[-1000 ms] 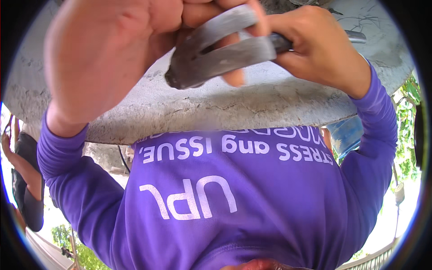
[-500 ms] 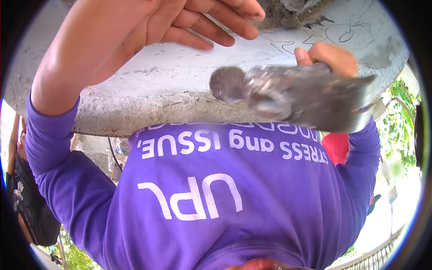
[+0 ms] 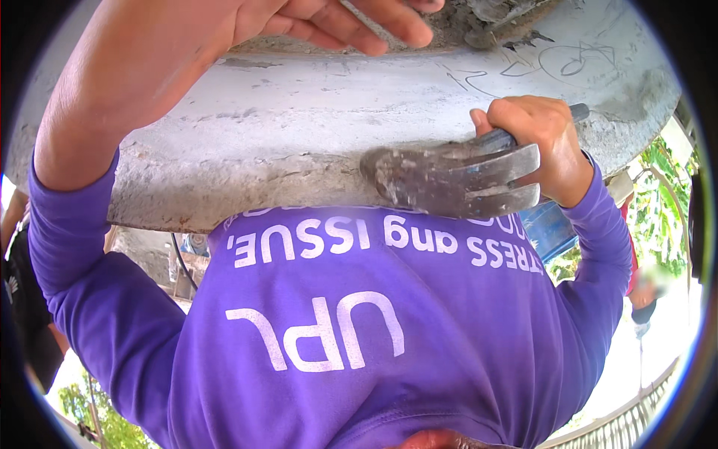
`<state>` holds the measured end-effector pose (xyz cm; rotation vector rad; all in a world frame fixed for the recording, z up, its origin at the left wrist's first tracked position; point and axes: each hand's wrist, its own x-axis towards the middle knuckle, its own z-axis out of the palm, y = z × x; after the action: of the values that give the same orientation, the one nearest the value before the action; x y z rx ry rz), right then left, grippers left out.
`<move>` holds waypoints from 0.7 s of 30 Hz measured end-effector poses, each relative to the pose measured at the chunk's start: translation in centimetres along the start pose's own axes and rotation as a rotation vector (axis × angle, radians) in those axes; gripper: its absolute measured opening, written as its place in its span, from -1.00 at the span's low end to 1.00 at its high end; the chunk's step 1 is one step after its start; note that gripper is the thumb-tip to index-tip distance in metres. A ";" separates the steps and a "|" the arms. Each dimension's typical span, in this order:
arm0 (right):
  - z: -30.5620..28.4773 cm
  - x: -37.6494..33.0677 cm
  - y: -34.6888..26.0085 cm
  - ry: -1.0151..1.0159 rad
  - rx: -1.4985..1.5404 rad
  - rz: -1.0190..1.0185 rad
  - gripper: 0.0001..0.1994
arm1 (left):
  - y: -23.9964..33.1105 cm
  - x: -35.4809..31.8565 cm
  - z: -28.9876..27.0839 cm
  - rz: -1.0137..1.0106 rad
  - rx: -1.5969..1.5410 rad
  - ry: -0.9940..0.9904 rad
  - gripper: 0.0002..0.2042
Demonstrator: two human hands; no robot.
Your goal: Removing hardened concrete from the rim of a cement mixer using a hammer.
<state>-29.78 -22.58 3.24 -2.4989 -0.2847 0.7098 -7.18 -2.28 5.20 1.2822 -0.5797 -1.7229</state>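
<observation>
My right hand [image 3: 542,142] is wrapped around the handle of a claw hammer [image 3: 456,179]. The worn, paint-flecked hammer head hangs in front of my chest, by the near edge of a grey concrete slab [image 3: 277,97], its split claw toward the right. From the frame I cannot tell whether the head touches the slab. At the upper left my left hand [image 3: 329,22] is held over the slab with its fingers stretched out and apart, and nothing shows in it. The top border of the view cuts off part of that hand.
Rough grey mortar or rubble [image 3: 501,19] lies at the far side of the slab, near scratched lines. A blue container [image 3: 550,228] stands below the slab at right. A person in dark clothing [image 3: 30,314] is at the left rim; another person's arm [image 3: 643,295] shows at right.
The hammer has turned and come lower, from a motion blur to a sharp view, and my right hand now shows more fully. My left hand has shifted up and slightly left, still open.
</observation>
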 end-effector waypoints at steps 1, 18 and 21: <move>-0.3 0.1 0.0 0.048 -0.014 0.032 -0.90 | 0.1 0.0 0.0 -0.002 0.001 -0.003 -0.48; 1.3 0.1 0.3 0.286 0.234 -0.027 -0.70 | -6.0 -5.1 -11.6 -0.084 0.050 -0.029 -0.49; 1.2 0.1 0.4 0.224 0.017 -0.022 -0.67 | -4.7 -3.0 -9.0 -0.086 0.064 -0.054 -0.49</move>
<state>-30.29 -22.37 2.09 -2.5262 -0.2233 0.4159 -0.36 3.77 -0.14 1.3258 -0.6236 -1.8276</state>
